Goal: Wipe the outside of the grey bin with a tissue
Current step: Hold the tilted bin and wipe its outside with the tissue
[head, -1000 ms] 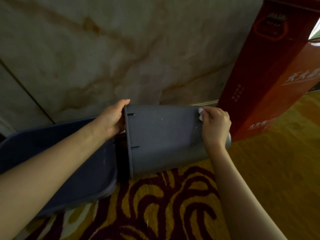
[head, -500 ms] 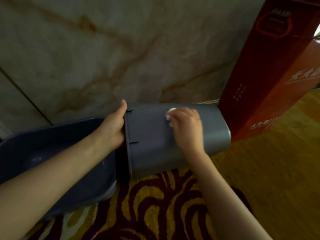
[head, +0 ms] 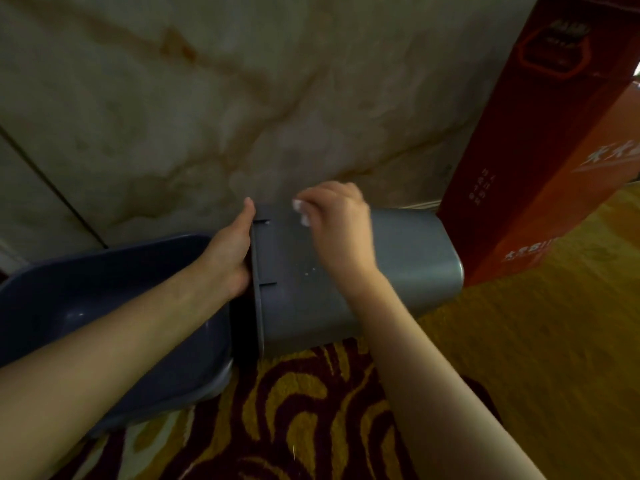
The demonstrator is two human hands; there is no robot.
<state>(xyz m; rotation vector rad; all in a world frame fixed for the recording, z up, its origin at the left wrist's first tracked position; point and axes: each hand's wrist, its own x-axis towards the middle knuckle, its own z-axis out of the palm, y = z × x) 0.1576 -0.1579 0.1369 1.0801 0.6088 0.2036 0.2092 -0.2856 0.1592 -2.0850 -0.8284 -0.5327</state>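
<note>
- Your left hand (head: 230, 258) clamps the rim of the bin (head: 408, 258), which lies on its side on the carpet (head: 311, 403).
- Your right hand (head: 337, 226) pinches the tissue (head: 300, 212) against its upper side.
- Press too hard and the bin may roll into the red box (head: 540, 161).

Patterned carpet (head: 311, 410) w/ blue basin (head: 104, 306), red box (head: 536, 202).
</note>
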